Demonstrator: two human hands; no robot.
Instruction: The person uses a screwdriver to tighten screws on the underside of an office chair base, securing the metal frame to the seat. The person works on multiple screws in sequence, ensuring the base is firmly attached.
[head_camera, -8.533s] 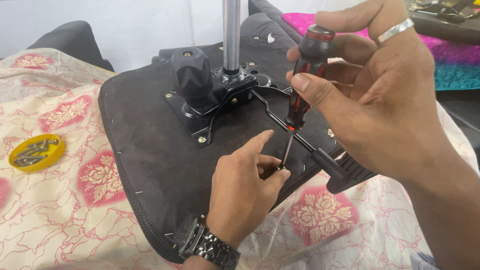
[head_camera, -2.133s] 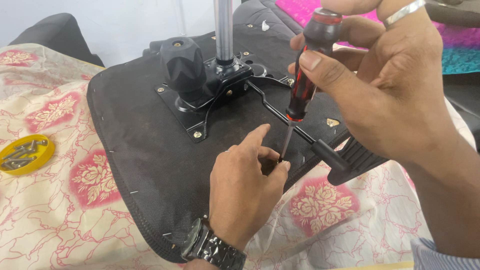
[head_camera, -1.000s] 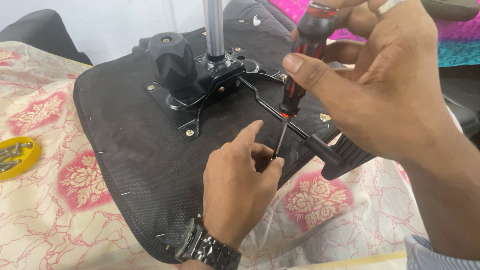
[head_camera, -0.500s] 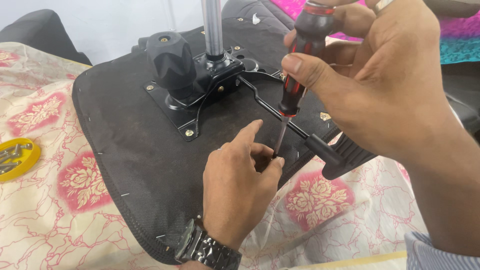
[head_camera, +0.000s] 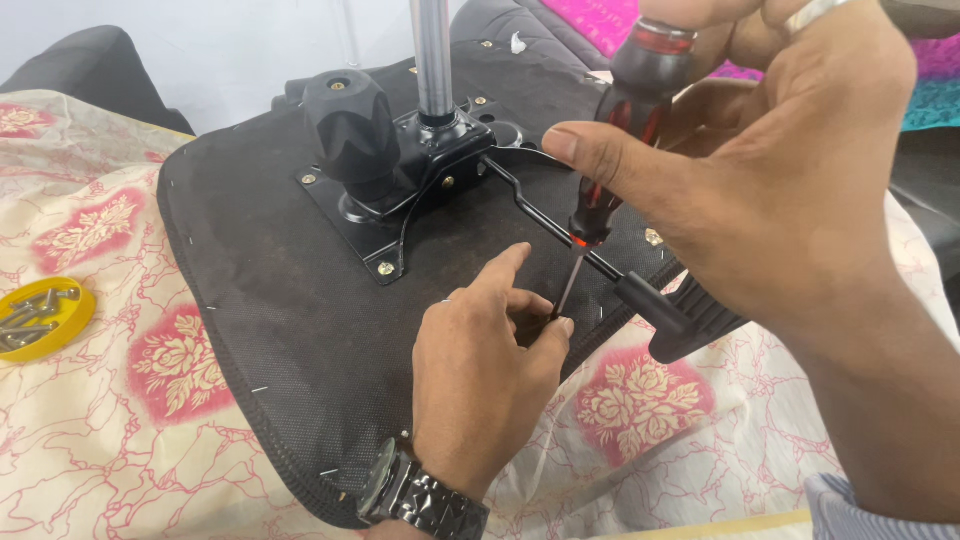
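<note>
1. Head view looks down on an upturned black fabric-covered chair seat (head_camera: 290, 330) lying on a cream bedsheet with red flower prints (head_camera: 140, 430).
2. Right hand (head_camera: 770, 190) is wrapped around the red-and-black screwdriver (head_camera: 620, 140), held nearly upright, its thin shaft pointing down at the seat's near edge.
3. Left hand (head_camera: 480, 380), a metal watch on the wrist, has thumb and fingers pinched together at the screwdriver tip; it probably steadies a small screw, though the fingers hide it.
4. Black metal mechanism plate (head_camera: 400, 190) sits bolted to the seat, brass-coloured screws showing at its corners, with a chrome column (head_camera: 433, 55) rising from it and a black lever handle (head_camera: 690, 315) reaching rightward.
5. Judging by this, the plate is fastened; the screw under the tip is not yet driven home.
6. Round yellow dish of spare screws (head_camera: 38, 318) lies well apart at the left.
</note>
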